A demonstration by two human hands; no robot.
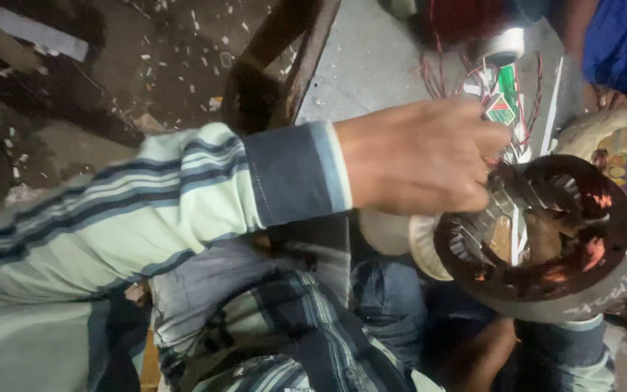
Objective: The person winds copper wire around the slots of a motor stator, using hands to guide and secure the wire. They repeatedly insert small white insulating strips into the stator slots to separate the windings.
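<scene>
Item: motor stator (546,239), a dark ring-shaped core with slotted teeth and reddish copper winding showing inside. It is resting low at the right of the view, over the person's lap, and is serving here as the landmark.

Left hand (419,156): it is reaching across from the striped sleeve (146,210) and sitting at the stator's upper-left rim, fingers curled narrow and pinching at the slots; exactly what the fingertips are gripping is hidden.

Right hand (546,239): only fingers are showing, poking up through the stator's bore and seeming to be supporting it from below; how tightly they are closing I cannot tell.

Beyond the stator: loose red wires (473,76) are lying on a grey surface, with a green-and-white packet (503,101) just beside them. Right of the stator, another person's blue sleeve (625,43) is showing.

Left of the stator: a debris-strewn floor (168,58).

Risk, as judged: the stator looks heavy and is being carried mainly on fingers inside the bore, so it could be tipping off the lap; the pinching fingers could be scraping on slot edges, and tugging could be nicking winding insulation.
</scene>
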